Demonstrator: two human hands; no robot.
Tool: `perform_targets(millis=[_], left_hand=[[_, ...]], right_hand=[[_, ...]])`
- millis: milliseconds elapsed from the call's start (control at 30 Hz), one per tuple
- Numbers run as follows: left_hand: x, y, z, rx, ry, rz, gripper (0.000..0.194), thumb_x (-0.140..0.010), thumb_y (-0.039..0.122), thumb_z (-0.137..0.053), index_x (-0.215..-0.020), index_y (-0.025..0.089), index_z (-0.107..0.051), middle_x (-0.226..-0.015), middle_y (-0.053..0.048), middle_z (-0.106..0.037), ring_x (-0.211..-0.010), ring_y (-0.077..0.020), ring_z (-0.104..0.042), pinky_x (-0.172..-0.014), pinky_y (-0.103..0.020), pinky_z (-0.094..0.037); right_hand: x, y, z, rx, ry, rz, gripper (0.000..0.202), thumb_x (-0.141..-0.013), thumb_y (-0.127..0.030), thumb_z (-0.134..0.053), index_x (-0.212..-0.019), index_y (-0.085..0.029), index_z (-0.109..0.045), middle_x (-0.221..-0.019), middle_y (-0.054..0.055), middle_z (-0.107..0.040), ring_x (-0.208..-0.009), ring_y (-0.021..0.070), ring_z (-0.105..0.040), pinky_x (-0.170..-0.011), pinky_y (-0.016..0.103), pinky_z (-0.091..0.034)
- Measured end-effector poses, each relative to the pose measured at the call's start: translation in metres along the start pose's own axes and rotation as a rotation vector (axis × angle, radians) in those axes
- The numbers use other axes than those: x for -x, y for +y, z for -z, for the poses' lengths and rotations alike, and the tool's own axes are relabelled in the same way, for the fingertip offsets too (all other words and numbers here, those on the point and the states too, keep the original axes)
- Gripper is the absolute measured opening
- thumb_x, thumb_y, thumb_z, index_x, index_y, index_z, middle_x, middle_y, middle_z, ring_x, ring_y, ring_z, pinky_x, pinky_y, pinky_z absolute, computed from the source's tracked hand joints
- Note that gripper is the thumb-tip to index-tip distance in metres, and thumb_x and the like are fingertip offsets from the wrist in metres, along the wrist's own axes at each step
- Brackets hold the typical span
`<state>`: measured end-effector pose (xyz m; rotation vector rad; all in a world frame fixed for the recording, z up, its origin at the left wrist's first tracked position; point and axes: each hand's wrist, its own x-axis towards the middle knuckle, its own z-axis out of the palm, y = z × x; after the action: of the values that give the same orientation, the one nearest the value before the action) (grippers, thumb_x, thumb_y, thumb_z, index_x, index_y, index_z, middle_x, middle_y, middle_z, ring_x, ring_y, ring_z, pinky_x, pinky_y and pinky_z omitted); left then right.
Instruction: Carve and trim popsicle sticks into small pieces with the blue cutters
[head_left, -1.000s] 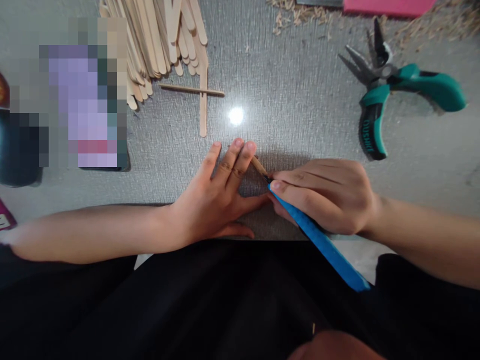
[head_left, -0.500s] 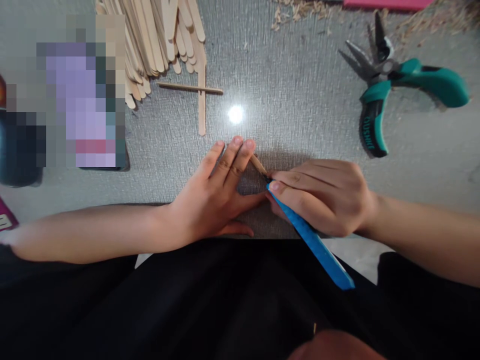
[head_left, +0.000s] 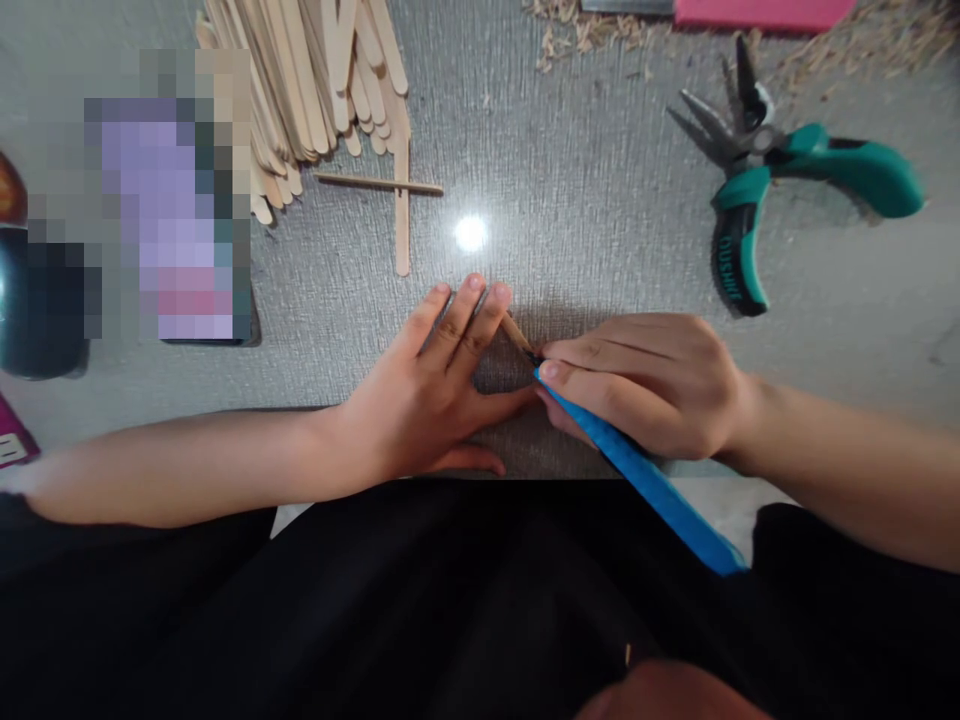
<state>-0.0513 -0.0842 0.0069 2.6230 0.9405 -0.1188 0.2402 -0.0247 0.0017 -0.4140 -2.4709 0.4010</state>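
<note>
My left hand point(head_left: 450, 375) lies palm down near the table's front edge, its fingers spread and pressing on a small wooden stick point(head_left: 517, 332). The stick's far part is hidden under the fingertips. Wrapped round a blue-handled tool point(head_left: 637, 470), my right hand point(head_left: 652, 380) brings the tool's dark tip against the stick's near end. The blue handle slants down to the right, past the table edge. What kind of blade or tip it has is too small to tell.
Many flat wooden sticks point(head_left: 300, 90) are piled at the upper left, with a thin stick point(head_left: 360, 183) crossing another below them. Green-handled pliers point(head_left: 761, 140) lie open at the upper right, near wood shavings point(head_left: 592, 35) and a pink object point(head_left: 761, 12). A blurred-out item point(head_left: 161, 210) sits at left.
The blue handle's rear end has swung right and slightly up, and my right hand has tilted a little. My left hand stays in place. The view has shifted slightly.
</note>
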Motion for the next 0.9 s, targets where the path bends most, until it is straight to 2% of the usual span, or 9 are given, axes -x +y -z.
perform_targets(millis=[200, 333, 467, 600, 700, 767, 800, 867, 900], left_hand=[[-0.008, -0.032, 0.006, 0.113, 0.058, -0.219, 0.112, -0.092, 0.078, -0.097, -0.185, 0.040, -0.048, -0.206, -0.021, -0.016, -0.188, -0.0590, -0.024, -0.150, -0.082, -0.026], [-0.013, -0.050, 0.008, 0.258, 0.105, -0.281, 0.093, -0.097, 0.065, -0.099, -0.178, 0.040, -0.060, -0.204, -0.013, -0.030, -0.187, -0.0559, -0.032, -0.149, -0.085, -0.026], [-0.013, -0.052, 0.010, 0.197, 0.115, -0.320, 0.087, -0.100, 0.066, -0.095, -0.177, 0.041, -0.063, -0.201, -0.018, -0.035, -0.186, -0.0549, -0.035, -0.146, -0.085, -0.034], [-0.015, -0.047, 0.015, 0.069, 0.118, -0.322, 0.079, -0.100, 0.071, -0.092, -0.170, 0.039, -0.071, -0.192, -0.020, -0.053, -0.180, -0.0512, -0.048, -0.143, -0.078, -0.044], [-0.015, -0.050, 0.028, -0.090, 0.317, -0.318, 0.056, -0.114, 0.060, -0.080, -0.158, 0.026, -0.077, -0.166, -0.018, -0.078, -0.157, -0.0388, -0.074, -0.130, -0.059, -0.062], [-0.006, -0.061, 0.040, -0.145, 0.550, -0.216, 0.046, -0.116, 0.058, -0.076, -0.143, 0.021, -0.079, -0.131, -0.011, -0.090, -0.129, -0.0303, -0.085, -0.110, -0.048, -0.070], [0.002, -0.071, 0.045, -0.153, 0.683, -0.123, 0.050, -0.113, 0.067, -0.076, -0.133, 0.021, -0.080, -0.114, -0.008, -0.090, -0.117, -0.0298, -0.086, -0.099, -0.048, -0.070], [0.025, -0.097, 0.052, -0.246, 0.847, 0.064, 0.055, -0.106, 0.078, -0.076, -0.123, 0.026, -0.082, -0.112, -0.006, -0.086, -0.106, -0.0278, -0.082, -0.089, -0.049, -0.067], [0.039, -0.112, 0.052, -0.253, 0.859, 0.209, 0.061, -0.104, 0.082, -0.076, -0.128, 0.027, -0.083, -0.123, -0.008, -0.084, -0.112, -0.0299, -0.080, -0.097, -0.055, -0.065]], right_hand=[[0.006, 0.018, 0.009, -0.090, -0.075, 0.004, 0.010, -0.117, -0.016, -0.073, -0.117, -0.025, -0.077, -0.115, 0.004, -0.092, -0.091, 0.0217, -0.086, -0.073, 0.037, -0.069], [0.007, 0.029, 0.012, -0.206, -0.115, -0.025, 0.006, -0.122, -0.022, -0.070, -0.126, -0.026, -0.070, -0.117, 0.003, -0.090, -0.092, 0.0204, -0.086, -0.076, 0.038, -0.067], [0.005, 0.033, 0.009, -0.338, -0.091, -0.020, 0.010, -0.121, -0.017, -0.070, -0.119, -0.025, -0.066, -0.100, 0.000, -0.085, -0.084, 0.0183, -0.080, -0.072, 0.035, -0.061], [0.004, 0.034, 0.005, -0.390, -0.066, -0.025, 0.011, -0.121, -0.013, -0.068, -0.121, -0.024, -0.066, -0.099, 0.000, -0.082, -0.085, 0.0181, -0.078, -0.077, 0.034, -0.060], [0.003, 0.035, 0.005, -0.383, -0.079, -0.025, 0.009, -0.121, -0.016, -0.067, -0.124, -0.024, -0.067, -0.105, 0.005, -0.083, -0.086, 0.0196, -0.078, -0.075, 0.034, -0.060], [0.005, 0.036, 0.005, -0.395, -0.093, -0.034, 0.008, -0.121, -0.017, -0.067, -0.124, -0.025, -0.068, -0.106, 0.006, -0.084, -0.085, 0.0200, -0.078, -0.073, 0.034, -0.059], [0.006, 0.036, 0.004, -0.415, -0.098, -0.043, 0.008, -0.121, -0.017, -0.068, -0.122, -0.025, -0.068, -0.105, 0.006, -0.084, -0.085, 0.0197, -0.078, -0.072, 0.034, -0.059], [0.008, 0.037, 0.002, -0.465, -0.103, -0.061, 0.011, -0.119, -0.016, -0.070, -0.118, -0.026, -0.068, -0.105, 0.005, -0.084, -0.085, 0.0191, -0.079, -0.075, 0.034, -0.060], [0.010, 0.037, 0.001, -0.488, -0.105, -0.065, 0.014, -0.117, -0.014, -0.071, -0.115, -0.027, -0.068, -0.106, 0.004, -0.085, -0.087, 0.0188, -0.080, -0.077, 0.034, -0.061]])
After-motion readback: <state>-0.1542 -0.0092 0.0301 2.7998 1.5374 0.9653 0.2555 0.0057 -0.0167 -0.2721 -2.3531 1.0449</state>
